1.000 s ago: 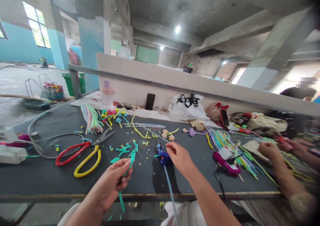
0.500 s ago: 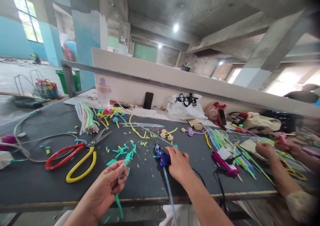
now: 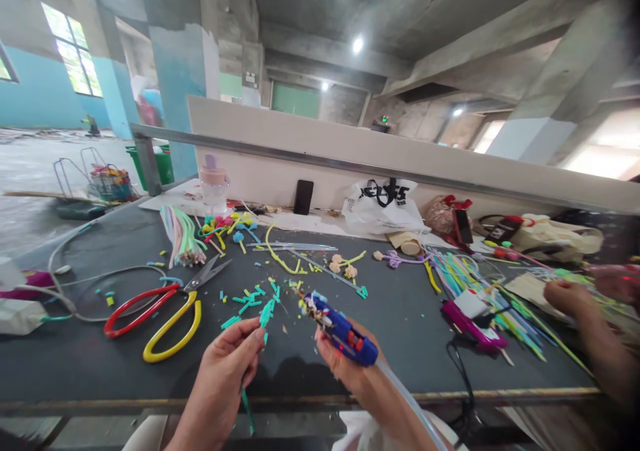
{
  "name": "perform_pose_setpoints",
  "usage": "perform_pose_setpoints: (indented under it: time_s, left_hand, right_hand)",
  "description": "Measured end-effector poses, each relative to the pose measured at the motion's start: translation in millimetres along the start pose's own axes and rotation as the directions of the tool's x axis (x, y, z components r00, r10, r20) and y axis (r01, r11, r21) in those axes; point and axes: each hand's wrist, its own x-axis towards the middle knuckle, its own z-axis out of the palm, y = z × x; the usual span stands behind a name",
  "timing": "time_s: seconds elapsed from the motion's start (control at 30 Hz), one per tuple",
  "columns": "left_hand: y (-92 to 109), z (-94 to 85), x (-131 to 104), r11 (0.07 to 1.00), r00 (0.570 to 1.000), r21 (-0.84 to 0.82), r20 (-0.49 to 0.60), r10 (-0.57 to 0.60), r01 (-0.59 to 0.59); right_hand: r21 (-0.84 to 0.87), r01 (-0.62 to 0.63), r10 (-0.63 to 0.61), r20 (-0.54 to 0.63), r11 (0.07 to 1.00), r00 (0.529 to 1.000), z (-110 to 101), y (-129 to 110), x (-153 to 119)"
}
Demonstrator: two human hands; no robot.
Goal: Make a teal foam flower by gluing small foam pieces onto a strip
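Two bare hands of ours reach over the dark bench (image 3: 400, 348), both to the right of the big scissors (image 3: 200, 280) with one red and one yellow handle. Our left hand (image 3: 233, 364) pinches a teal strip (image 3: 267, 312) between thumb and forefinger; its fingers are closed on it, the upper end stands clear of the fingertips, and a teal length hangs below the hand, at the near edge. Our right hand (image 3: 345, 364), farther right of the scissors, grips a blue glue gun (image 3: 345, 332) from beneath, with most of its fingers hidden behind the body. The gun is tilted, its grimy nozzle pointing toward the scissors' side and apart from the teal strip. A translucent stick (image 3: 407, 398) runs from its rear end along our forearm. Right of the scissors lie loose teal cuttings (image 3: 247, 299). Beyond the scissors we see a bundle of pale strips (image 3: 181, 236), a drink bottle (image 3: 214, 190) and, farther right, a black phone (image 3: 303, 196) upright against the white panel (image 3: 400, 152). Well to the right of the scissors lie a purple device (image 3: 470, 328) and a heap of long coloured strips (image 3: 455, 271); past them is a co-worker's hand (image 3: 570, 299).
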Motion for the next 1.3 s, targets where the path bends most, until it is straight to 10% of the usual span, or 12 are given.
perform_pose_setpoints:
  time_s: [0.43,1.3]
  left_hand:
    - [-7,0.6,1,0.997,0.998,0.053,-0.006,0.064,-0.064]
    - [-8,3.0,2,0.992,0.995,0.085,0.039,0.087,-0.09]
  right_hand:
    - [-0.3,0.362,-0.288,0.264,0.882,0.92,6,-10,-10]
    - [-0.392,0.295,-0.224,0.217,0.872,0.95,9,-5,-8]
